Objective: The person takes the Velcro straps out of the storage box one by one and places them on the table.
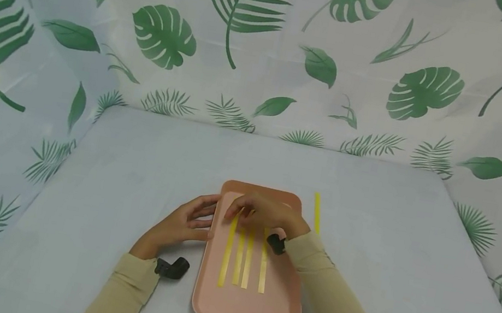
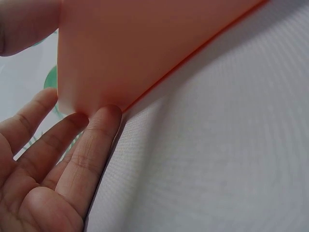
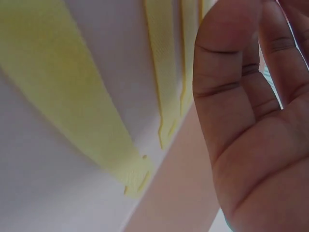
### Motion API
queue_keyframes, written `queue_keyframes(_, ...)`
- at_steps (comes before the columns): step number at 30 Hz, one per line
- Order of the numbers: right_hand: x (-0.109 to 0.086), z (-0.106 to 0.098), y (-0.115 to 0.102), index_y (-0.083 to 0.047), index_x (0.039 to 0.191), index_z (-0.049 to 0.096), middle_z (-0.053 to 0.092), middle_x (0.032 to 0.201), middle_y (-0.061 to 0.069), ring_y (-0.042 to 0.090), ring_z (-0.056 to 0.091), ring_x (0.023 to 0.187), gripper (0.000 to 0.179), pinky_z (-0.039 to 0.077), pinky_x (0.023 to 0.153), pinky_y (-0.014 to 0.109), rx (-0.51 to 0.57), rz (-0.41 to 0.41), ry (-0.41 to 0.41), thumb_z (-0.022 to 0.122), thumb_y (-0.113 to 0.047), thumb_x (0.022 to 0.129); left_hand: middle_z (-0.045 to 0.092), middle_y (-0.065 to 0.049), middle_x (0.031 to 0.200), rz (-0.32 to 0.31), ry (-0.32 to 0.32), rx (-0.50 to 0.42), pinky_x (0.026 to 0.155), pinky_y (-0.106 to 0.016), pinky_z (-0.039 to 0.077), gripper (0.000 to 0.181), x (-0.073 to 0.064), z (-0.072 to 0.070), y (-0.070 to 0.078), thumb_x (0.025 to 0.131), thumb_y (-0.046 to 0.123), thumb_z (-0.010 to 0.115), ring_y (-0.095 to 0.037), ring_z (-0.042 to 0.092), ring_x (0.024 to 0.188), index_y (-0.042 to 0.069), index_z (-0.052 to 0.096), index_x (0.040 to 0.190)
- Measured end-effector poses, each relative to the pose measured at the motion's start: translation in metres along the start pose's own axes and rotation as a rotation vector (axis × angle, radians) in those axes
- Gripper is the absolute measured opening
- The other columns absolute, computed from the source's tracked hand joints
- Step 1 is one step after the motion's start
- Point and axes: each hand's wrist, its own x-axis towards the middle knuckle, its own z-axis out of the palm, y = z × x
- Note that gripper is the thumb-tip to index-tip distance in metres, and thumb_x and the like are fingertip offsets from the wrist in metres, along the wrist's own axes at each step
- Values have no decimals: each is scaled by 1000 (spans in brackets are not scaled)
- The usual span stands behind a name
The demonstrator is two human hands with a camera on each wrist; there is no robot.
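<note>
A pink rectangular tray (image 1: 250, 311) lies on the table with several flat yellow strips (image 1: 247, 261) lengthwise inside it, roughly side by side. My left hand (image 1: 182, 225) is at the tray's left side, fingers fairly straight; in the left wrist view its fingertips touch the tray's wall (image 2: 116, 53). Over the far part of the tray reaches my right hand (image 1: 264, 211), fingers bent down at the far end of the leftmost strip (image 1: 226, 257). Its fingertips are cut off in the right wrist view, where strips (image 3: 72, 87) lie beside the thumb, so any pinch is hidden.
Another yellow strip (image 1: 317, 209) lies on the white-covered table (image 1: 390, 246), right of the tray and partly behind my right forearm. A leaf-patterned cloth (image 1: 260, 42) hangs behind and along both sides. Each wrist carries a small black camera (image 1: 172, 268).
</note>
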Motion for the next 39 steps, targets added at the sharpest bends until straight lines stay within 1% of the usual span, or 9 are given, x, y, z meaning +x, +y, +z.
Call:
queue_keyframes(6,5,1,-2,-4,113,82,80,110,2,16,66,95,31,56,88,27,14,39,-11,67,13,91,35,-33,168,2,2,-3,115,-39,53,88,0,-1,-2,94,3,80,-51,41,152,-4,31,167)
queue_keyframes(9,7,2,-4,-5,111,83,80,108,0,11,61,88,32,54,81,24,-2,64,-14,68,14,90,35,-32,168,-4,4,-3,115,-38,53,88,0,-2,-1,94,2,80,-49,42,152,-3,31,167)
queue_keyframes(11,9,3,-5,-4,110,83,80,107,0,8,60,86,32,53,79,23,-13,73,-16,69,15,89,36,-30,169,-11,5,-6,115,-37,53,88,0,-2,0,93,2,80,-48,41,153,-2,32,167)
queue_keyframes(13,10,4,-5,-4,110,83,81,106,0,6,61,87,33,53,80,22,-29,83,-16,70,17,87,35,-30,169,-6,4,-9,115,-38,52,88,0,-2,0,93,2,80,-49,41,153,-2,32,167)
queue_keyframes(18,16,6,-3,-5,107,83,80,102,-2,6,65,92,34,55,86,24,-52,92,-18,71,19,85,34,-33,168,8,-7,-23,115,-37,53,88,-1,-2,1,94,2,80,-51,40,152,-4,30,167)
queue_keyframes(21,18,7,-1,-5,105,83,79,98,-3,6,65,91,33,56,87,25,-59,91,-18,72,18,84,34,-34,168,12,-18,-28,114,-36,54,88,-1,-3,-1,95,1,79,-52,41,151,-5,29,167)
queue_keyframes(25,20,9,0,-6,101,82,77,93,-4,6,63,88,32,55,85,25,-64,78,-11,71,19,84,32,-34,169,26,-27,-35,114,-36,53,87,0,-3,-3,95,0,78,-52,39,153,-6,28,167)
queue_keyframes(32,21,12,1,-4,95,79,75,89,-1,5,57,80,30,52,76,24,-77,-3,16,72,21,81,32,-34,169,26,-24,-48,114,-37,53,89,0,-3,-2,95,3,80,-53,39,152,-6,28,167)
queue_keyframes(39,21,13,-2,-3,93,77,72,86,-1,4,58,80,28,53,76,23,-55,6,27,71,21,81,31,-34,169,39,-23,-43,114,-36,53,89,-1,-3,-1,95,2,80,-53,38,153,-7,29,166)
